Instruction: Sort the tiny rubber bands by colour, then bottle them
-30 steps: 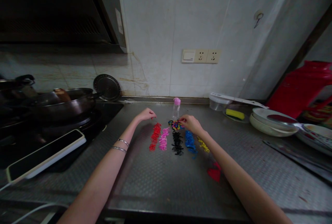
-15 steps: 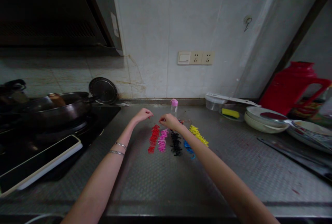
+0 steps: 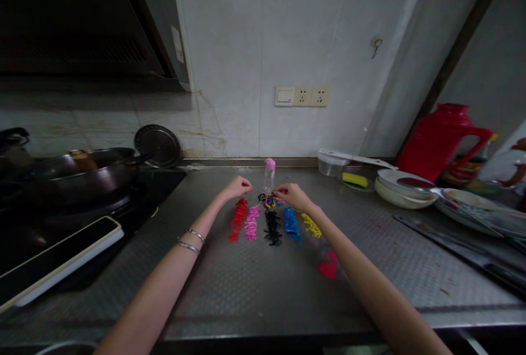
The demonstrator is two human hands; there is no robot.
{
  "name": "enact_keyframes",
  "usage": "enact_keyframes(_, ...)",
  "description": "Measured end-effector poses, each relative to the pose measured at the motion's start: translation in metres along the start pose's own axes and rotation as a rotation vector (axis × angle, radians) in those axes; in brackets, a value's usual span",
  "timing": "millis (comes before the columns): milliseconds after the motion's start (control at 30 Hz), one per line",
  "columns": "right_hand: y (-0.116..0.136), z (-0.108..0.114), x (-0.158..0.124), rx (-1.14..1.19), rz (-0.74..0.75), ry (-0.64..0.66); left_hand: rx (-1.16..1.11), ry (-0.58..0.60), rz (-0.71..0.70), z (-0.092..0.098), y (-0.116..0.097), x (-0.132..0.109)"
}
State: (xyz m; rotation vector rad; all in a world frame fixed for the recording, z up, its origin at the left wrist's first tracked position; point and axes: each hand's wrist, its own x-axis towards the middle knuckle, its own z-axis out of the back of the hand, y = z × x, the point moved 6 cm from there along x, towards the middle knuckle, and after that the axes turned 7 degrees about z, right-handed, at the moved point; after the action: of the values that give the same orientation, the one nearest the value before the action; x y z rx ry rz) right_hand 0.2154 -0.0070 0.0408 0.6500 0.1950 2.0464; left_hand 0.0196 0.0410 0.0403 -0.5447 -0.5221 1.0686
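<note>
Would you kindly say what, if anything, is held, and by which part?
It cannot be told: left hand pinched, right hand at the multicoloured band pile, details too small.

countertop [image 3: 230, 300] is looking like metal, dull sheen, w/ bumpy embossed texture. mixed bands [image 3: 269, 200] and red bands [image 3: 238, 221] are looking rubbery, slightly glossy. bottle [image 3: 269, 182] is showing clear smooth plastic w/ pink plastic cap [image 3: 270, 163]. bracelets [image 3: 189, 246] are gleaming like polished metal. flask [image 3: 435, 138] is showing shiny plastic, bowls [image 3: 400, 199] prob. glazed ceramic. pan [image 3: 102, 179] is reflecting, smooth metal.
</note>
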Motion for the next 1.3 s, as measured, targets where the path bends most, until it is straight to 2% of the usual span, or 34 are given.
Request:
enact_keyframes(133,-0.029,0.012,-0.02,0.0,-0.047,-0.053,0.048,0.046,-0.038,-0.018,-0.018,-0.002)
enact_keyframes(267,-0.043,0.011,-0.029,-0.023,-0.117,-0.086,0.17,0.069,-0.058,-0.033,-0.026,-0.004)
enact_keyframes(567,-0.033,0.005,-0.034,-0.047,-0.148,-0.042,0.164,0.166,-0.134,-0.054,-0.037,-0.008)
enact_keyframes(700,-0.028,0.005,-0.036,-0.072,-0.152,-0.024,0.169,0.166,-0.146,-0.06,-0.035,-0.006)
enact_keyframes(867,-0.023,0.007,-0.037,-0.129,-0.147,-0.019,0.202,0.136,-0.152,-0.063,-0.033,-0.004)
enact_keyframes(1033,-0.02,0.009,-0.037,-0.131,-0.139,-0.021,0.237,0.086,-0.176,-0.062,-0.04,-0.004)
enact_keyframes(1133,-0.021,0.01,-0.036,-0.135,-0.137,-0.027,0.271,0.114,-0.182,-0.063,-0.041,-0.003)
enact_keyframes(1300,-0.018,0.008,-0.036,-0.137,-0.127,-0.021,0.329,0.163,-0.115,-0.062,-0.032,-0.001)
